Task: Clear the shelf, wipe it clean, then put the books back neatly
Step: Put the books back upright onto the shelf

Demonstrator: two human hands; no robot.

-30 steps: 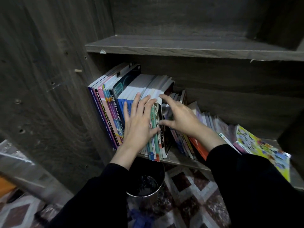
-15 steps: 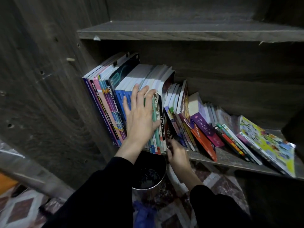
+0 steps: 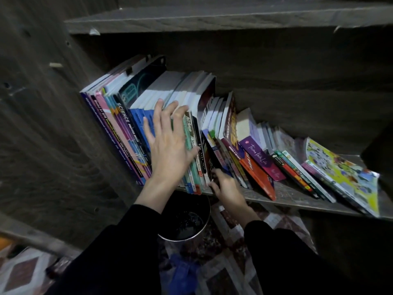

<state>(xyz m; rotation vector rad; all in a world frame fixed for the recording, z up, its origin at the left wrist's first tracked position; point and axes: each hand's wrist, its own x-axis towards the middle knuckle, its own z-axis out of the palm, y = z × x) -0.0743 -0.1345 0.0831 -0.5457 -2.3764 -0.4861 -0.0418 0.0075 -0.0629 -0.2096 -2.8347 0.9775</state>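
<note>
1. Since a second ago, I see the right hand (image 3: 227,188) has dropped from the book tops to the front edge of the shelf (image 3: 297,201). The left hand (image 3: 168,150) has stayed put.
2. The left hand lies flat, fingers straight and spread, pressing the spines of the upright books (image 3: 131,128) at the shelf's left end.
3. The right hand's fingers curl round the lower end of a dark book (image 3: 209,165), just right of that row.
4. Further right, the leaning books (image 3: 255,158) slump rightward, the last lying nearly flat.
5. Below the shelf I see a metal bin (image 3: 182,222) on the patterned floor, with a blue cloth (image 3: 182,273) near it.
</note>
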